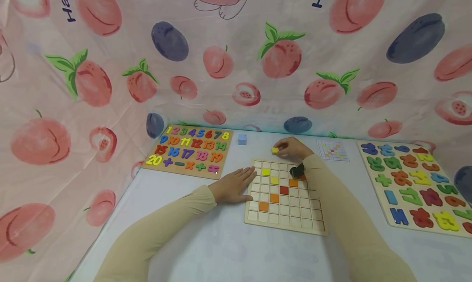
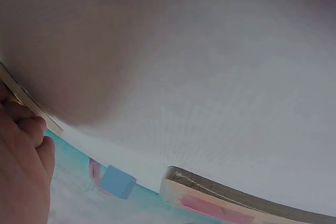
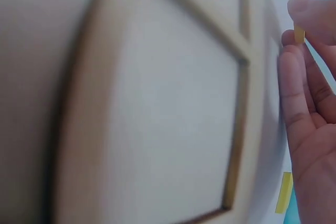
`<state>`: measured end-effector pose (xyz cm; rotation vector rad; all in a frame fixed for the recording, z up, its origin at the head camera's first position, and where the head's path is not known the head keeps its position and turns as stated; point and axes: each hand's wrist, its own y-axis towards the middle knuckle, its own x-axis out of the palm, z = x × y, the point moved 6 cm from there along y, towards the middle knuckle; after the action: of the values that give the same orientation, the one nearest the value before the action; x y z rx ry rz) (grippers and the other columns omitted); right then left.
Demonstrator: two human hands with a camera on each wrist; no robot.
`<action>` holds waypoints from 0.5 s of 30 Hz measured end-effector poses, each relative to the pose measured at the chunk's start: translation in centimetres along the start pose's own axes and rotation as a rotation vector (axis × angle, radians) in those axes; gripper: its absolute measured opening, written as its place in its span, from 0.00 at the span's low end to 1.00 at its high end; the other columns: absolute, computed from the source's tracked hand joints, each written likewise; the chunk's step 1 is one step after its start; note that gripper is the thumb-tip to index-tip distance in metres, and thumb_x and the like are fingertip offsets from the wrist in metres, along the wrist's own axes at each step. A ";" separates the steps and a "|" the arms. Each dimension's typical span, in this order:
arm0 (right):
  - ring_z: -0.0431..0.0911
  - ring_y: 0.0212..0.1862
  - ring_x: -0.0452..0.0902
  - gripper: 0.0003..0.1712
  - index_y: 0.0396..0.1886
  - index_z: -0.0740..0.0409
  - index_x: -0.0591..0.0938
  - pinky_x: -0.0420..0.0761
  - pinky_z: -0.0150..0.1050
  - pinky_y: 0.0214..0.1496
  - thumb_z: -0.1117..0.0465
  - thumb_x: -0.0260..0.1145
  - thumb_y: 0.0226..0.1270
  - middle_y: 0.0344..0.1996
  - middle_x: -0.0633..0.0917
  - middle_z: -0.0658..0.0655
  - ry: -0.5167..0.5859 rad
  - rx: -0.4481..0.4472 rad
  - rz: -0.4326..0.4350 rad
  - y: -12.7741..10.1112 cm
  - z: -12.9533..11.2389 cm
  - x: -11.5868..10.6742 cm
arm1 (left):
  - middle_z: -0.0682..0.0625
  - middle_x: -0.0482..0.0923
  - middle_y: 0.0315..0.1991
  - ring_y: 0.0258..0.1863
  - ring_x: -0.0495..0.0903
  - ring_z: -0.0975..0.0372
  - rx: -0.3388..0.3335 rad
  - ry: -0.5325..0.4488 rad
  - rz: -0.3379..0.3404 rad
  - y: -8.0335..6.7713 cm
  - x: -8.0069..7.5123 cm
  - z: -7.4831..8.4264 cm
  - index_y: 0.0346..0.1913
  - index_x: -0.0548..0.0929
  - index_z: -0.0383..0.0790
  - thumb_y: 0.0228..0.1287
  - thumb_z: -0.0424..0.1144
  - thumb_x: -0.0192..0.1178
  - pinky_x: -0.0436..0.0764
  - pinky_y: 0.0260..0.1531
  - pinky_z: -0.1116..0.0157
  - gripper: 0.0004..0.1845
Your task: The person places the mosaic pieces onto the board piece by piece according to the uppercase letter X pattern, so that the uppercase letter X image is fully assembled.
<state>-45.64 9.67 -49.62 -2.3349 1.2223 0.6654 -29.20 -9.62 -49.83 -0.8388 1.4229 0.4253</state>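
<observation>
A wooden grid board [image 1: 273, 222] lies on the table with yellow, orange and red square tiles in several of its cells; two yellow tiles [image 1: 265, 171] sit at its upper left and a red tile [image 1: 284, 190] near its middle. My left hand [image 1: 233, 186] rests at the board's left edge, fingers extended. Beyond the far edge, my right hand [image 1: 292, 147] pinches a small yellow tile [image 1: 274, 150] between thumb and fingers. The right wrist view shows that tile [image 3: 298, 32] edge-on, and another yellow tile [image 3: 284, 192] beside the hand. My right forearm hides part of the board's right side.
A light blue cube [image 1: 242, 139] stands behind the board. At the left is a number puzzle board [image 1: 217, 175], and at the right another one [image 1: 383, 208]. A printed grid card [image 1: 333, 151] lies at the back right. Fruit-patterned cloth [image 1: 221, 97] hangs behind the table.
</observation>
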 end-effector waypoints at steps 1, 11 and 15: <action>0.51 0.47 0.76 0.19 0.51 0.66 0.80 0.76 0.46 0.55 0.66 0.67 0.59 0.48 0.81 0.67 0.001 0.006 -0.004 0.0 0.0 -0.1 | 0.46 0.40 0.77 0.76 0.42 0.57 0.001 -0.002 0.002 0.0 -0.1 0.0 0.75 0.43 0.40 0.66 0.67 0.39 0.48 0.74 0.62 0.45; 0.44 0.44 0.79 0.20 0.51 0.64 0.80 0.79 0.44 0.51 0.63 0.69 0.58 0.48 0.82 0.65 0.056 -0.017 0.000 -1.3 -0.1 -2.0 | 0.45 0.40 0.76 0.76 0.42 0.57 0.004 0.003 0.006 -0.2 -0.3 0.2 0.75 0.44 0.40 0.66 0.66 0.39 0.49 0.74 0.62 0.45; 0.47 0.42 0.79 0.20 0.50 0.66 0.80 0.79 0.45 0.51 0.62 0.69 0.58 0.44 0.83 0.65 0.112 -0.047 -0.008 -2.5 -0.6 -2.6 | 0.45 0.40 0.76 0.76 0.42 0.57 0.003 0.002 0.010 -0.1 -0.2 0.1 0.75 0.44 0.40 0.66 0.66 0.39 0.49 0.74 0.62 0.45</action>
<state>-44.72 12.28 -47.30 -2.4438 1.2575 0.5729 -29.07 -9.56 -49.65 -0.8299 1.4301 0.4296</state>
